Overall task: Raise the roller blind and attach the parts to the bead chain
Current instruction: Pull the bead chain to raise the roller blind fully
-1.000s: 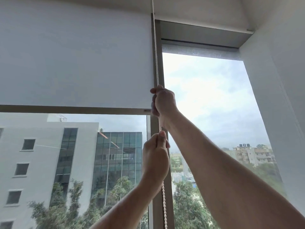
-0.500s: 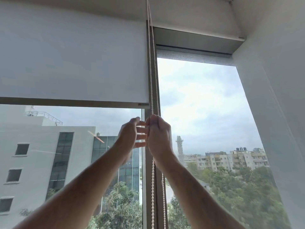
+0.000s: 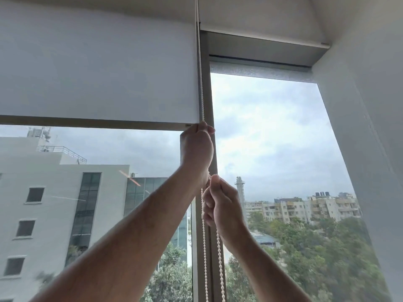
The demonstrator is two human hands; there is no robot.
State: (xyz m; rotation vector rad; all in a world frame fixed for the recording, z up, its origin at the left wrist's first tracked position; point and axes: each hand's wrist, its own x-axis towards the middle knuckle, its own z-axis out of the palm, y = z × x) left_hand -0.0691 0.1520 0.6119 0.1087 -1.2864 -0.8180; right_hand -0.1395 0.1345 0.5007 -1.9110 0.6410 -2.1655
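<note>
Mid-raise, hand-over-hand on the bead chain (image 3: 204, 236), which runs along the window mullion (image 3: 209, 94). My left hand (image 3: 197, 149) is up high, fist curled round the chain right at the blind's bottom bar (image 3: 93, 123), just left of the mullion. My right hand (image 3: 220, 205) is below it, fingers wrapped on the chain too, touching my left wrist. Roller blind (image 3: 98, 68) left of the mullion is approx half up; pane to the right is already clear. Next, I reckon: pull down w/ left, release right, regrip higher. No parts for the chain in view yet, so attaching comes later.
</note>
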